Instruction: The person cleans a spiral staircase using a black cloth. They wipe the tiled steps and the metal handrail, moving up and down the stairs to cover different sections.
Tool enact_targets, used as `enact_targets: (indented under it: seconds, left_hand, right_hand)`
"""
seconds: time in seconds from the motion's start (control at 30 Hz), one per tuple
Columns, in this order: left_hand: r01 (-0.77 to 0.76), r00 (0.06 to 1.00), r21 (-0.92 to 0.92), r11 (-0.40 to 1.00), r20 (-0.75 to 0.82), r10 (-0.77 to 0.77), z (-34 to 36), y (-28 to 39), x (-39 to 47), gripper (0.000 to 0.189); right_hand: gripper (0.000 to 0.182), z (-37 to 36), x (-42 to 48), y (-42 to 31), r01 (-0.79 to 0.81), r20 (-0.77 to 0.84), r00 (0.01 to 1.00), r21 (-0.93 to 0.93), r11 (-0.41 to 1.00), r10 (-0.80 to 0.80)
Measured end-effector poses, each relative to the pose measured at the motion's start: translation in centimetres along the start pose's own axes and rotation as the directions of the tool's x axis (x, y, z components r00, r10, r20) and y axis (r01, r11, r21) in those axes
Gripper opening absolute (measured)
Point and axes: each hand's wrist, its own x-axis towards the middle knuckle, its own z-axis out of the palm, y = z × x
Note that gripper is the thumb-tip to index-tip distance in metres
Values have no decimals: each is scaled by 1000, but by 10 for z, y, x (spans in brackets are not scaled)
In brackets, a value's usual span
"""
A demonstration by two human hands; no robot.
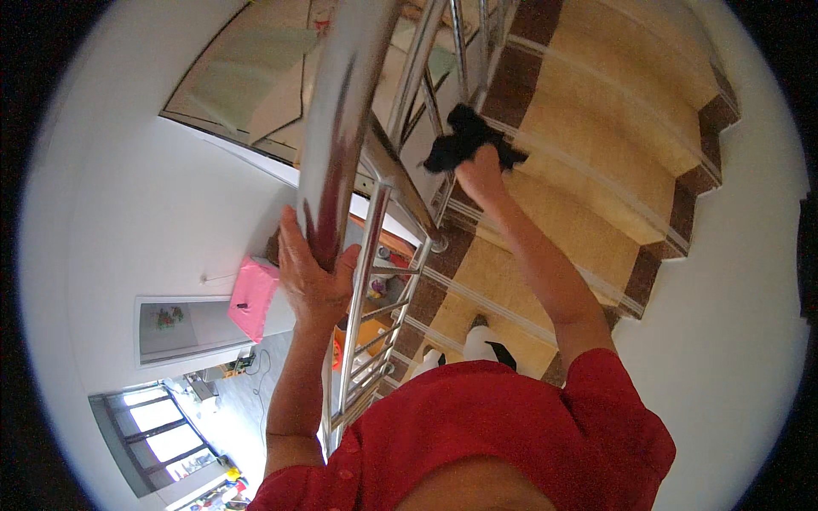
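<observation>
Around the lower end of a thick polished metal handrail [332,140] my left hand [313,274] is wrapped, its fingers on one side and its thumb on the other. My right hand [482,179] grips a bunched black cloth [470,140], held beside the thin metal balusters and over the inner edge of the stairs. Part of the cloth hangs out past the fist, and its edges look slightly blurred. The fingertips of the right hand are hidden in the cloth.
Curved stairs [588,121] with tan treads and dark brown borders run along a white wall [722,358] at the right. Metal balusters [367,281] line the inner side. Beyond them, lower left, are a pink cover [254,299], a doorway and a window [153,437].
</observation>
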Motion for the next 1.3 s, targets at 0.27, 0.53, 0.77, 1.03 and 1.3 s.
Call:
enact_targets:
  seconds: [0.27, 0.53, 0.77, 1.03, 1.3]
  left_hand:
    - [63, 998, -21, 998, -4, -63, -16, 7, 7, 81]
    - [47, 999, -7, 999, 3, -47, -21, 10, 9, 78]
    - [89, 994, -34, 995, 69, -87, -25, 9, 12, 77]
    - [197, 973, -254, 947, 167, -158, -30, -3, 23, 72]
    - [591, 806, -537, 602, 353, -476, -24, -20, 20, 68]
  right_hand:
    - [17, 23, 120, -3, 134, 58, 991, -437, 889, -121]
    - [40, 4, 173, -92, -261, -29, 965, -4, 965, 260]
    - [32, -38, 250, -107, -264, -68, 963, -420, 868, 260]
    - [24, -95, 349, -113, -247, -239, 961, -514, 821, 140]
    - [35, -113, 436, -88, -163, -366, 931, -446, 880, -13]
